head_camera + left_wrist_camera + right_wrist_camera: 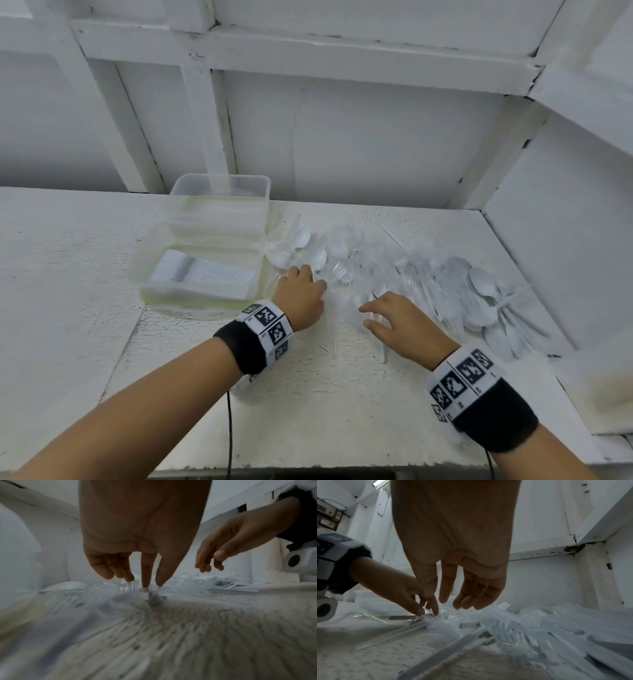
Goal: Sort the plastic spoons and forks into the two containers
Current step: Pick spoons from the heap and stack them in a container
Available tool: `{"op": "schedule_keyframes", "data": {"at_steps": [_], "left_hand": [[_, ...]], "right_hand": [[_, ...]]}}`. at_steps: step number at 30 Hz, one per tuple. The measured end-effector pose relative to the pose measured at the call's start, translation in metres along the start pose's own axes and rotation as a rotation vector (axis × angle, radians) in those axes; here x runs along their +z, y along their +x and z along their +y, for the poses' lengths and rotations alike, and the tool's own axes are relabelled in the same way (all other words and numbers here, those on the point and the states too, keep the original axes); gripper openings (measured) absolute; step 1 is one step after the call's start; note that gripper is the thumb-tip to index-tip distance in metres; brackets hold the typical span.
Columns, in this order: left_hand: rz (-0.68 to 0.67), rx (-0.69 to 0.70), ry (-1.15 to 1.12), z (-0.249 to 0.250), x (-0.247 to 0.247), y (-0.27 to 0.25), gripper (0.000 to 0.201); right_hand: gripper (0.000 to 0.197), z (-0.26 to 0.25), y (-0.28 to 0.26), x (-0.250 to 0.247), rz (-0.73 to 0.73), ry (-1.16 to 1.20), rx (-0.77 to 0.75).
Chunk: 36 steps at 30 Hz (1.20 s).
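A long pile of clear plastic forks (387,270) and white spoons (483,301) lies across the white table. To its left stand two clear containers: the near one (144,274) holds a neat stack of forks (202,274), and the far one (219,186) sits behind it. My left hand (322,286) points down at the pile's left end. Its thumb and index tip pinch a clear fork (126,588). My right hand (368,315) hovers over the pile's middle with its fingers hanging relaxed (467,604) and nothing in them.
More white spoons (308,246) lie just right of the containers. White walls with beams (205,120) close off the back and the right side. The table's front edge (308,467) runs below my forearms. A few loose handles (436,655) lie near my right wrist.
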<state>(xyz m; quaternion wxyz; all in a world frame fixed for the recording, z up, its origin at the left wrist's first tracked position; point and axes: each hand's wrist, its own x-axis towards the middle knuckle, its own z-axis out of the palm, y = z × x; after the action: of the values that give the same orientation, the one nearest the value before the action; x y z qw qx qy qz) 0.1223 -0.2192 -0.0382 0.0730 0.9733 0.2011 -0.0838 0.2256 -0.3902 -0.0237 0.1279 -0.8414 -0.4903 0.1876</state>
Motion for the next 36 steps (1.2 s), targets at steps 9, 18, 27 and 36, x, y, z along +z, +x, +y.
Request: {"op": "schedule_keyframes", "data": {"at_steps": [9,18,27,36], "left_hand": [[-0.167,0.106,-0.122,-0.006,-0.004,-0.002,0.046],[-0.136,0.056,0.008,-0.012,-0.001,0.000,0.068],[-0.046,0.042,0.137,-0.007,0.004,0.005,0.064],[-0.110,-0.106,-0.179,-0.006,-0.011,-0.008,0.037]], "right_hand": [[0.050,-0.024,0.029,0.010,-0.085,-0.325,-0.193],[0.039,-0.010,0.030,0.008,-0.062,-0.439,-0.228],[0.033,0.009,0.019,0.000,-0.065,-0.382,-0.127],[0.030,0.007,0.017,-0.006,-0.001,-0.161,-0.069]]}}
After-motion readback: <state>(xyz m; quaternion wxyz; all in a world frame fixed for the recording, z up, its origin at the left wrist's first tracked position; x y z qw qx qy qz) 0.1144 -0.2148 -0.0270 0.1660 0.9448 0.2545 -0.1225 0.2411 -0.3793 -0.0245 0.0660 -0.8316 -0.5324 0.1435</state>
